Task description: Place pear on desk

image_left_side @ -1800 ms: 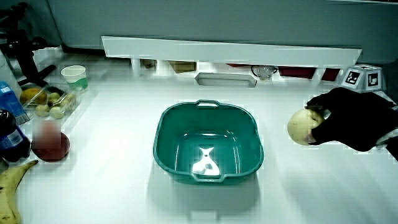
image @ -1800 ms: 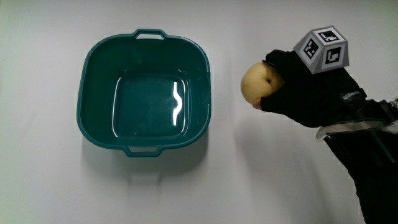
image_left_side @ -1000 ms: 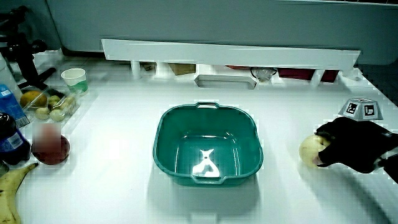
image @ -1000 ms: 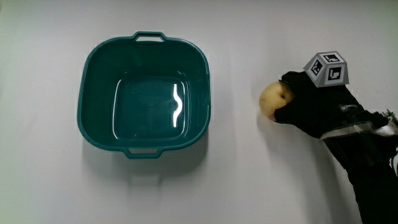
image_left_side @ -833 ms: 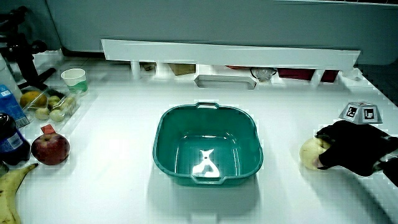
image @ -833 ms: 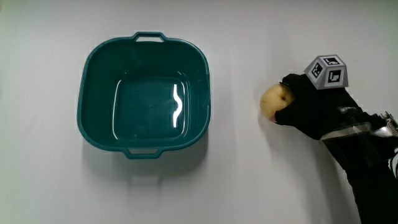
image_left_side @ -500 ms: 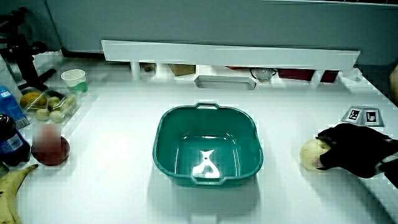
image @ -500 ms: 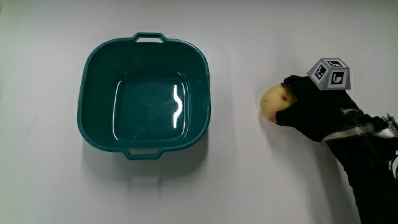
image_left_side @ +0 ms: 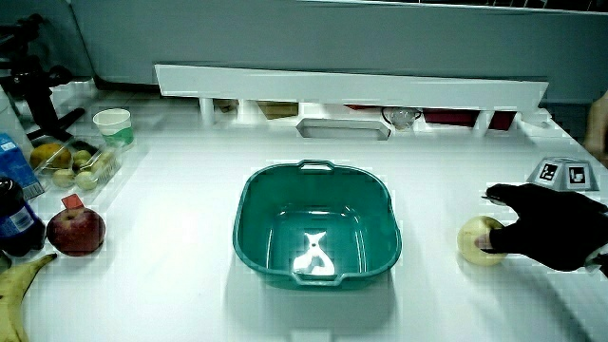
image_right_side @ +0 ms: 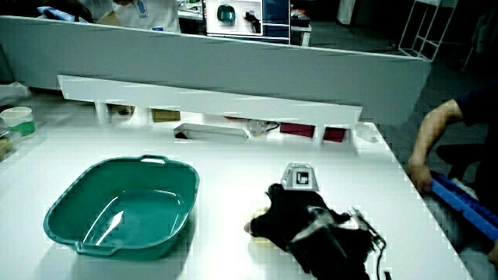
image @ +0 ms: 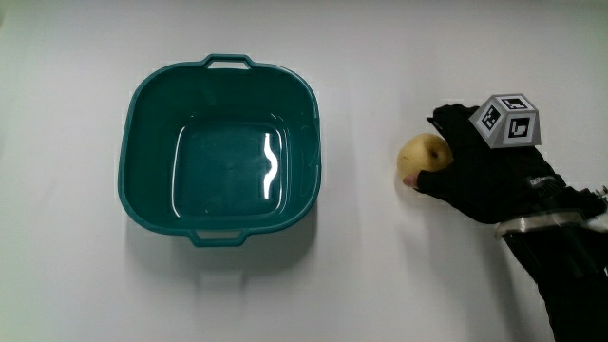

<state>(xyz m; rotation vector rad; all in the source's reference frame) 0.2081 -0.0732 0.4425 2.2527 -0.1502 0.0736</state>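
The pear (image: 422, 154) sits on the white tabletop (image: 361, 266), just beside the gloved hand (image: 489, 173), and the hand's fingers (image_left_side: 505, 195) are spread out and loose around it, not squeezing it. The green tub (image: 219, 150) sits well away from the hand, with the pear between them. In a side view, a red apple (image_left_side: 74, 230) and a banana (image_left_side: 21, 279) lie even farther from the hand than the tub.

Hands (image: 480, 171) low, fingers spread, holding nothing.
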